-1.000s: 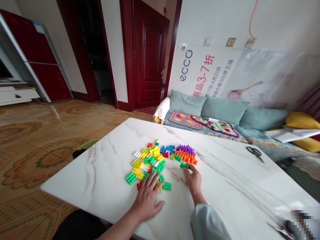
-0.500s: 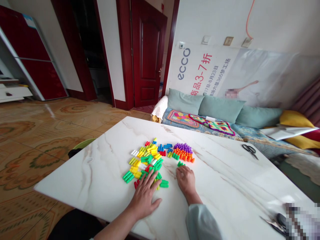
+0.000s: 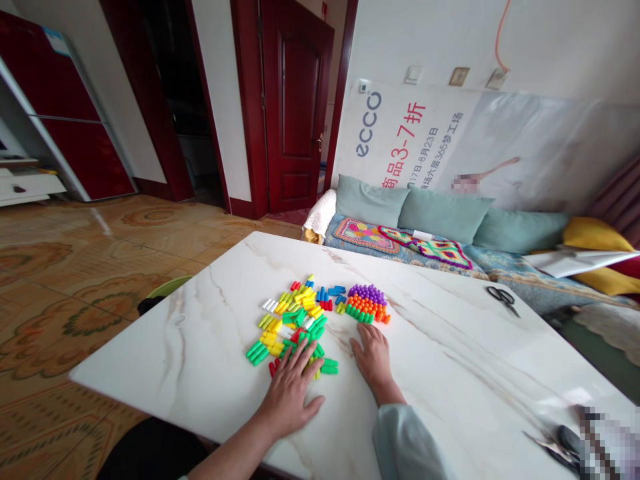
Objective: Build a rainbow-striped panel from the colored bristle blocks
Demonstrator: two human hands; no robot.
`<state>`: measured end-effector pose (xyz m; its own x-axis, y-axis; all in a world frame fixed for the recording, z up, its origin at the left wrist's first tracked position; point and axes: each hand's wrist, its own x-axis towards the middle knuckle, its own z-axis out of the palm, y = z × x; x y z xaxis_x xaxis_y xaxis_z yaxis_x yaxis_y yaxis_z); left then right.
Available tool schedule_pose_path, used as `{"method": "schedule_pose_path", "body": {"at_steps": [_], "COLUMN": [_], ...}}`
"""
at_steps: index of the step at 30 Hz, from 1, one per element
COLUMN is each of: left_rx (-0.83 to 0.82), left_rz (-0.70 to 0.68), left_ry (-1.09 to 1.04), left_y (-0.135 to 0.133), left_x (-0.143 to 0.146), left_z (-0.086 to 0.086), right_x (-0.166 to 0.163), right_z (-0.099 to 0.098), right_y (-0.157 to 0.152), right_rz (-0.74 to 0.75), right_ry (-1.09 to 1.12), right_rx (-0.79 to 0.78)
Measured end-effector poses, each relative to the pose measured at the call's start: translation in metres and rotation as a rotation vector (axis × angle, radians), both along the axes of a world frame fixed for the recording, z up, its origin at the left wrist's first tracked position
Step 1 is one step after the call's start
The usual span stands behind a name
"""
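On a white marble table [image 3: 450, 373] lies a loose pile of small plastic pegs [image 3: 293, 320] in yellow, green, red, blue and white. To its right sits a tight cluster of upright pegs [image 3: 369, 303] in purple, orange and green rows. My left hand [image 3: 293, 390] lies flat with fingers spread on the near edge of the loose pile. My right hand [image 3: 373, 357] rests palm down just in front of the cluster, fingertips close to its green row, holding nothing that I can see.
Scissors [image 3: 503, 298] lie at the table's far right. Dark tools [image 3: 555, 443] sit at the near right corner. Behind the table stands a sofa with teal cushions [image 3: 440, 213]. A green bin [image 3: 170, 287] shows below the table's left edge.
The loose green pieces in front of the cluster now sit against it as a green row. My right hand has drawn back slightly toward me and lies flat. My left hand stays put.
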<state>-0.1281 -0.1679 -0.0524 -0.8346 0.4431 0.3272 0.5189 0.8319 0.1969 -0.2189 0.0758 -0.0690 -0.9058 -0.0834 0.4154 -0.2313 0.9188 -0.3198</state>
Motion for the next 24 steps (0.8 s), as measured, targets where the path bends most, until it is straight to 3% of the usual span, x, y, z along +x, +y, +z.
{"method": "schedule_pose_path", "body": {"at_steps": [15,21,24], "left_rx": [0.004,0.000,-0.003], "left_rz": [-0.002,0.008,0.007], "left_ry": [-0.006,-0.018,-0.027], "left_y": [0.000,0.001,0.001], "left_x": [-0.001,0.000,0.000], "left_z": [-0.001,0.002,0.004], "right_x": [-0.002,0.002,0.007], "right_z": [-0.005,0.001,0.012], "right_y": [0.000,-0.005,-0.012], "right_rz": [-0.001,-0.016,-0.027], "right_ry": [0.018,0.007,-0.024], "right_rx": [0.000,0.005,-0.071]}}
